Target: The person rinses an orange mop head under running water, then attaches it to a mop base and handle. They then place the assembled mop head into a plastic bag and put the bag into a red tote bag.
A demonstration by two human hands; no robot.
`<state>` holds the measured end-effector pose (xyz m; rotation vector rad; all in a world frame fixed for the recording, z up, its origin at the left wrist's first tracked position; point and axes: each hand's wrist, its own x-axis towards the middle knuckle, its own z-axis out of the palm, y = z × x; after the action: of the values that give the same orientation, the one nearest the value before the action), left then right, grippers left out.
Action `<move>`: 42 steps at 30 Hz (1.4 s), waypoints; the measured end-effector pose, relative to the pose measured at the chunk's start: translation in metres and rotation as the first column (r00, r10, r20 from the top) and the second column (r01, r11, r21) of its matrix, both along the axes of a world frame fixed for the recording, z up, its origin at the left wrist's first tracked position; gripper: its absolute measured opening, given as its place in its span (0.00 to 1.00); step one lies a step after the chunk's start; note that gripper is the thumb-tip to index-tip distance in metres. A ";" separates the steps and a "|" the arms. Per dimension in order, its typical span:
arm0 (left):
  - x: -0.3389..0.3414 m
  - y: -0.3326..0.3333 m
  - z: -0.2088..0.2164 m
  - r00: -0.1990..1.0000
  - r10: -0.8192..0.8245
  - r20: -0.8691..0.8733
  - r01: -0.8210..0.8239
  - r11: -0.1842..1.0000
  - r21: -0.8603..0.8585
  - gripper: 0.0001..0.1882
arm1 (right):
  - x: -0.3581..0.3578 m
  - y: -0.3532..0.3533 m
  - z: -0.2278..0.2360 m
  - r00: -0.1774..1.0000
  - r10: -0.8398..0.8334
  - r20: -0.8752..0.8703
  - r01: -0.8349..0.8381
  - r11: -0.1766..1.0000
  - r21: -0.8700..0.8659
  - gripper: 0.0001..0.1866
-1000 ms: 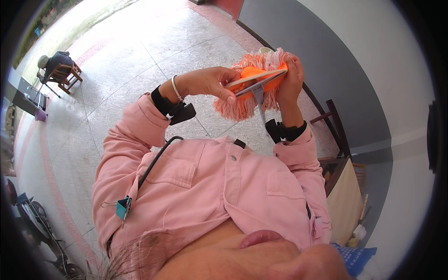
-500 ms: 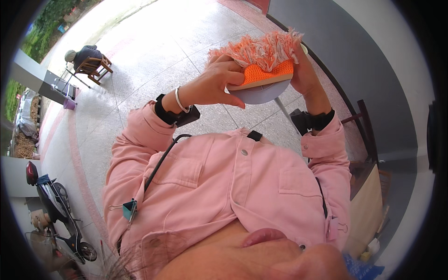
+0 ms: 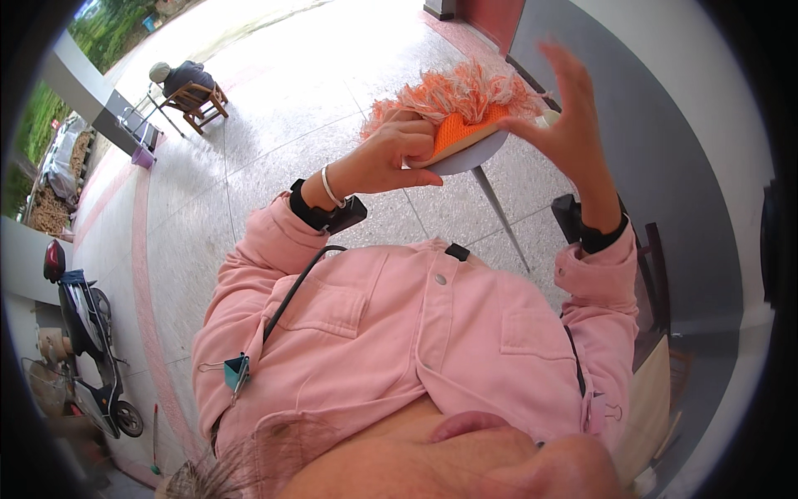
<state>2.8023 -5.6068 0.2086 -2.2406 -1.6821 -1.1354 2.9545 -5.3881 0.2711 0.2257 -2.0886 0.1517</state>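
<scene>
From the head view, I take the grey plate [image 3: 478,156] as landmark: the orange fringed mop pad [image 3: 464,121] lies along its upper edge, the pole [image 3: 499,208] below it. The left hand [image 3: 392,152] grips the pad at the plate's left end; the right hand [image 3: 575,125] spreads open by its right (thumb contact, I can't tell). I judge one-sided support could let the plate tilt or pad slip. I can read no writing, label or brand.

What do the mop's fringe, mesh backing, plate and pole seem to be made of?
Fringe: matte yarn, cotton or synthetic, from its loose, frayed strands.
Mesh backing: woven fabric, likely synthetic, given its bright, textured surface.
Plate: probably smooth plastic, being evenly grey.
Pole: smooth, grey, metal or plastic; its look leaves that open.
</scene>
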 end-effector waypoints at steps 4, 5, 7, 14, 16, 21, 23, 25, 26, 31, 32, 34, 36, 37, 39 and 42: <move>0.003 -0.001 0.004 0.999 -0.011 -0.049 0.011 1.000 0.008 0.25 | 0.005 -0.009 0.009 0.773 0.237 0.588 -0.309 0.951 0.023 0.25; 0.004 -0.002 0.004 0.999 -0.018 -0.048 0.017 1.000 -0.016 0.25 | 0.002 -0.012 0.010 0.773 0.234 0.590 -0.308 0.951 0.027 0.25; 0.006 -0.002 0.006 0.999 -0.020 -0.041 0.019 0.999 -0.032 0.25 | -0.005 -0.013 0.017 0.739 0.184 0.648 -0.289 0.955 0.058 0.24; 0.008 -0.004 0.015 0.998 -0.017 -0.065 0.014 0.999 -0.051 0.24 | -0.016 -0.014 0.043 0.442 0.197 0.875 -0.374 0.927 -0.020 0.20; 0.008 -0.004 0.014 0.999 -0.025 -0.022 0.024 0.998 -0.056 0.24 | -0.015 -0.015 0.044 0.459 0.282 0.842 -0.428 0.901 -0.068 0.19; 0.006 -0.004 0.006 0.991 0.089 -0.098 -0.093 0.995 -0.034 0.22 | -0.016 -0.015 0.034 0.362 0.209 0.909 -0.249 0.961 -0.122 0.17; 0.005 -0.004 0.002 0.989 0.115 -0.092 -0.120 0.991 -0.050 0.21 | -0.016 -0.016 0.029 0.351 0.214 0.912 -0.220 0.965 -0.141 0.17; 0.003 -0.003 -0.002 0.995 0.087 -0.057 -0.091 0.993 -0.073 0.19 | -0.018 -0.012 0.028 0.379 0.302 0.874 -0.220 0.947 -0.232 0.20; 0.001 -0.003 -0.004 0.996 0.035 0.083 -0.032 0.999 -0.035 0.18 | -0.016 -0.008 0.029 0.457 0.387 0.801 -0.235 0.921 -0.311 0.21; -0.019 -0.009 -0.016 0.621 -0.056 0.782 0.052 0.998 0.030 0.09 | -0.005 0.023 0.030 0.874 0.408 0.265 -0.215 0.814 -0.540 0.19; -0.022 -0.010 -0.018 0.599 -0.047 0.800 0.042 0.999 0.027 0.09 | -0.002 0.022 0.012 0.814 0.437 0.381 -0.133 0.780 -0.611 0.15; -0.026 -0.013 -0.021 0.550 -0.029 0.835 0.018 1.000 0.023 0.09 | 0.006 0.010 -0.035 0.707 0.431 0.560 0.048 0.761 -0.646 0.12; -0.026 -0.013 -0.022 0.602 -0.017 0.798 0.005 1.000 0.018 0.09 | 0.000 0.006 -0.076 0.619 0.452 0.642 0.201 0.699 -0.686 0.16; -0.025 -0.013 -0.020 0.622 -0.007 0.783 -0.001 1.000 0.010 0.10 | -0.005 0.003 -0.094 0.574 0.491 0.655 0.326 0.596 -0.734 0.18; -0.019 -0.013 -0.015 0.656 0.018 0.755 0.000 1.000 -0.024 0.09 | -0.019 0.001 -0.113 0.715 0.573 0.401 0.156 0.428 -0.890 0.20; -0.007 -0.012 -0.004 0.767 0.076 0.638 -0.029 0.996 -0.084 0.10 | -0.038 0.007 -0.107 0.759 0.600 0.253 0.103 0.273 -0.957 0.15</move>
<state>2.7953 -5.6190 0.2049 -1.9262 -2.0017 -2.0285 2.9164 -5.3812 0.1639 -0.2641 -2.1121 1.8893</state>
